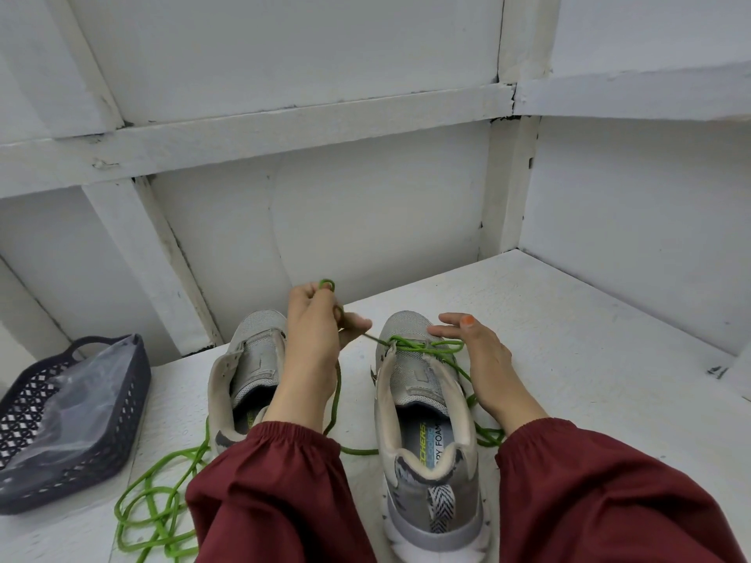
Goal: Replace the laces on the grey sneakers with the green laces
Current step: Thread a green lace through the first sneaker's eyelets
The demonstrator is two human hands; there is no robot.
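1. Sneakers: left sneaker [252,359] and right sneaker [418,400], both grey, stand side by side on the white worktop [569,339]. Long axes run near-to-far and roughly parallel, with toes far and heels near.
2. Green lace [426,345] runs across the right sneaker at the farthest eyelets, just behind the toe. One end goes left and up to the left hand; the other trails down the right side of the shoe onto the worktop.
3. Left hand [321,331] is above the gap between the shoes. Its grip is closed on the green lace, fingers curled, with a small loop sticking out above the knuckles.
4. Right hand [479,351] is at the right sneaker's toe. Its grip is wide with fingers relaxed, and no pinch is visible.
5. No lace is visible in the left sneaker's eyelets.
6. Second green lace [158,501] lies in loose coils near-left on the worktop.
7. Dark basket [122,432] sits far left with a plastic bag [81,400] in it.
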